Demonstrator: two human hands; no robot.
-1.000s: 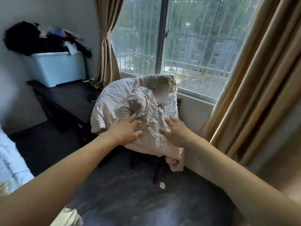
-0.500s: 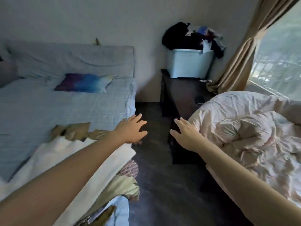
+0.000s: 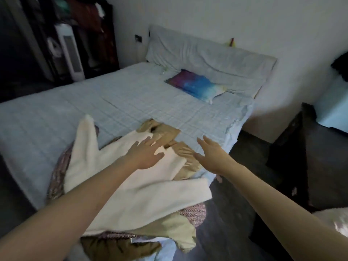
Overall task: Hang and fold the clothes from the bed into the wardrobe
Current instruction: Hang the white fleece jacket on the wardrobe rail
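Head view: looking down over the near corner of the bed [image 3: 116, 98], both bare arms reaching forward above it.
Left hand [image 3: 146, 154]: fingers spreading straight, holding nothing, hovering over the cream garment [image 3: 135, 178]; whether it is touching the cloth cannot be told.
Right hand [image 3: 212, 155]: fingers lying loosely straight, holding nothing, hanging above the bed's right edge, just beside the tan garment [image 3: 165, 134].
Clothes: a heap is lying at the bed's near right corner, the cream garment sprawling on top, one part pointing toward the bed's middle.
Tan garment: showing from under the cream one, on the side toward the headboard.
Patterned cloth [image 3: 194, 213]: peeking out beneath the heap at the near edge.
Pillow [image 3: 195, 85]: a blue and purple one is resting near the headboard, well apart from the heap.
Wardrobe [image 3: 90, 31]: standing dark beyond the bed's far left corner.
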